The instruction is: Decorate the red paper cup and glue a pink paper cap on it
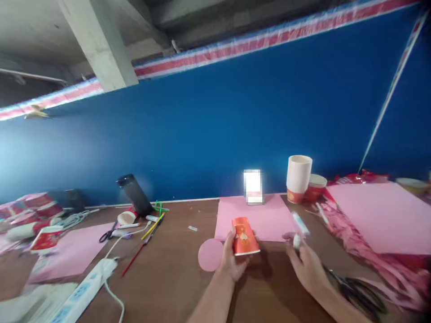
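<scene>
My left hand [232,260] is closed around a red paper cup [245,237] with a gold pattern, its white edge turned toward me. Just left of that hand lies a pink paper circle [209,255] on the brown table. My right hand [308,264] pinches a small white cap-like piece [296,241] between thumb and fingers; blur hides its exact kind. Beyond those fingers is a blurred white and blue tube [301,223], by the edge of a pink sheet [269,217]. Black-handled scissors [358,291] lie beside my right forearm.
Stacked paper cups [299,177] stand against the blue wall [208,134]. More pink paper [387,215] and crumpled pink strips fill the right side. To the left are a power strip [84,291], a yellow pencil [153,225], a red brush [134,258] and a leaning black object [136,195].
</scene>
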